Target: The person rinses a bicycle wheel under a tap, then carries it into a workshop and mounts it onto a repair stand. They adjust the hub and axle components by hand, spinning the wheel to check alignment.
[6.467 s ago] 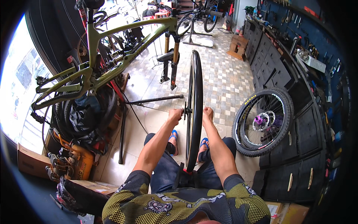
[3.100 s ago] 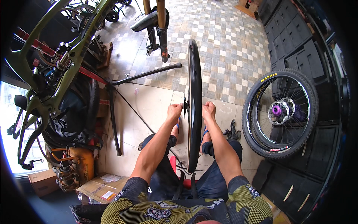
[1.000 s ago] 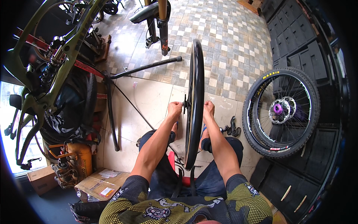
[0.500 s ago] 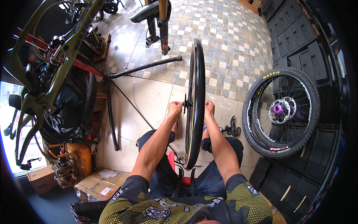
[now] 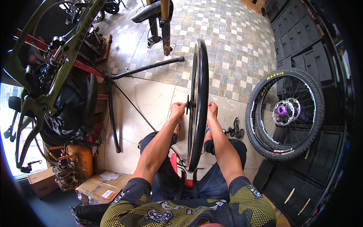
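Observation:
A bare black bicycle rim wheel [image 5: 198,102] stands upright and edge-on between my knees. My left hand [image 5: 177,110] is closed on the left end of its hub axle. My right hand [image 5: 212,110] grips the axle on the other side. Both forearms reach up from the lower edge, one on each side of the wheel. The hub itself is mostly hidden by the rim and my fingers.
A second wheel with tyre and purple hub [image 5: 286,112] leans against black cabinets [image 5: 302,56] at right. An olive bicycle frame [image 5: 45,75] hangs on a repair stand [image 5: 113,109] at left. A yellow compressor [image 5: 77,159] and cardboard boxes [image 5: 99,185] sit lower left.
Since the oldest frame my head has tilted down and left, shifting the view. Over the last second both hands stay on the axle and the wheel barely moves.

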A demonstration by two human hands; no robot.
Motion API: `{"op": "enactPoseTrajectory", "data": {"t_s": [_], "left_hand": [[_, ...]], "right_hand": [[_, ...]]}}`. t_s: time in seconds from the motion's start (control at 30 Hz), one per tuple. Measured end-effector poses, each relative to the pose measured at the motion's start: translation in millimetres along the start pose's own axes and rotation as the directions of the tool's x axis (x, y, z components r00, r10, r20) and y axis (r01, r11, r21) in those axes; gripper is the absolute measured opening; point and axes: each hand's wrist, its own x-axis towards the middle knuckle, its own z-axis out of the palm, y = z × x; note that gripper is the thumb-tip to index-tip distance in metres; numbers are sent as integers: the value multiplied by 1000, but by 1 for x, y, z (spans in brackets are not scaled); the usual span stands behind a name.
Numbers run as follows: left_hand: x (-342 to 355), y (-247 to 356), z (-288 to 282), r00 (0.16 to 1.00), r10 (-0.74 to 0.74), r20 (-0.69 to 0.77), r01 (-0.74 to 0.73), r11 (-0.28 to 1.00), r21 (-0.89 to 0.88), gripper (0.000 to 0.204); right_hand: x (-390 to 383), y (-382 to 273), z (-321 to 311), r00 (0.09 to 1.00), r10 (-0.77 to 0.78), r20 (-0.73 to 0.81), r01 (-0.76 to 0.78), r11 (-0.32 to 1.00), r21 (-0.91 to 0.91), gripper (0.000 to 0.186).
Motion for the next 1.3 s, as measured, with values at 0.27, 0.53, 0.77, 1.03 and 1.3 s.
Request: {"op": "enactPoseTrajectory", "data": {"t_s": [0.27, 0.53, 0.77, 1.03, 1.3], "left_hand": [[1, 1, -1, 1000, 5, -6, -5, 1000, 6, 25], [-7, 11, -4, 1000, 12, 13, -13, 999, 40, 30], [-91, 118, 0, 939, 322, 120, -232, 852, -469, 64], [-164, 166, -28, 871, 386, 304, -237, 872, -429, 53], [-248, 128, -41, 755, 435, 491, -309, 896, -319, 75]], "right_hand": [[-4, -7, 0, 1000, -6, 8, 6, 1000, 25, 21], [-6, -14, -2, 999, -45, -14, 45, 999, -5, 24], [6, 0, -21, 993, -107, -56, 103, 992, -70, 24], [-11, -104, -33, 930, -304, 205, 266, 944, 195, 40], [-72, -221, -73, 747, -303, 591, -100, 829, 550, 62]]}}
